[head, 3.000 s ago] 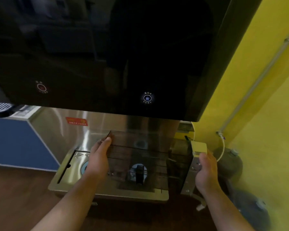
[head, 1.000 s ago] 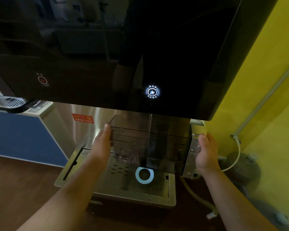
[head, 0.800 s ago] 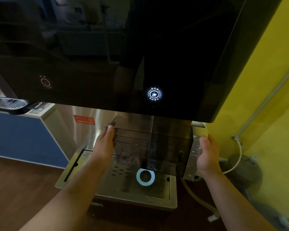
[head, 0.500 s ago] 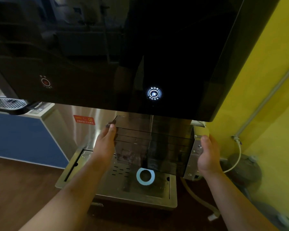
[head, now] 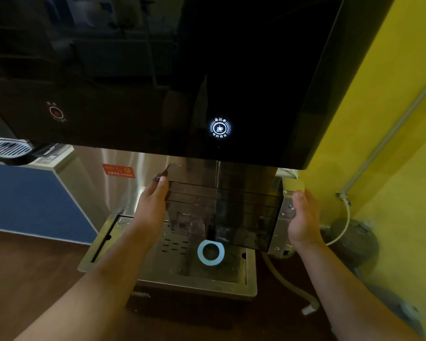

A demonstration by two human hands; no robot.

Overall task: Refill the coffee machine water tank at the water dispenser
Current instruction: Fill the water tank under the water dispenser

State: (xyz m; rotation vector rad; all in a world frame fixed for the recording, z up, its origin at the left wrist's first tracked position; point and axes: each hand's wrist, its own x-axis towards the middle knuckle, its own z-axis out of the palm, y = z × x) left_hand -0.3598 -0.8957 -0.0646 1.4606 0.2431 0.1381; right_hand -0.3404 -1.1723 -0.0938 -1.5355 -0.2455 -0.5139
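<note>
Water tank [head: 221, 207], a clear smoky-tinted box with a pale grey fitting on its right end, hangs in the air under the black glass front of the water dispenser [head: 158, 70], held level above the steel drip tray [head: 172, 274]. A thin stream of water [head: 217, 183] drops from the underside of the dispenser straight into the open top of the tank, roughly at its middle. On the glass panel directly above the stream, a round white cup button [head: 220, 128] glows; far to its left sits a dim red round button [head: 56, 112].

The left hand [head: 151, 210] presses flat against the tank's left end, fingers pointing up along the wall and the thumb tip by the upper rim. The right hand [head: 303, 221] cups the grey fitting at the tank's right end, thumb on the near face, fingers wrapped behind it out of sight. So each grip is clamped on the tank, one at either end, and the tank touches nothing else.

Below the tank, a light blue ring [head: 210, 252] lies on the perforated tray. A red warning sticker [head: 118, 171] is on the steel back wall behind the left hand. A pale hose [head: 290, 286] trails over the dark wood floor at the right, beside the yellow wall [head: 391, 119].
</note>
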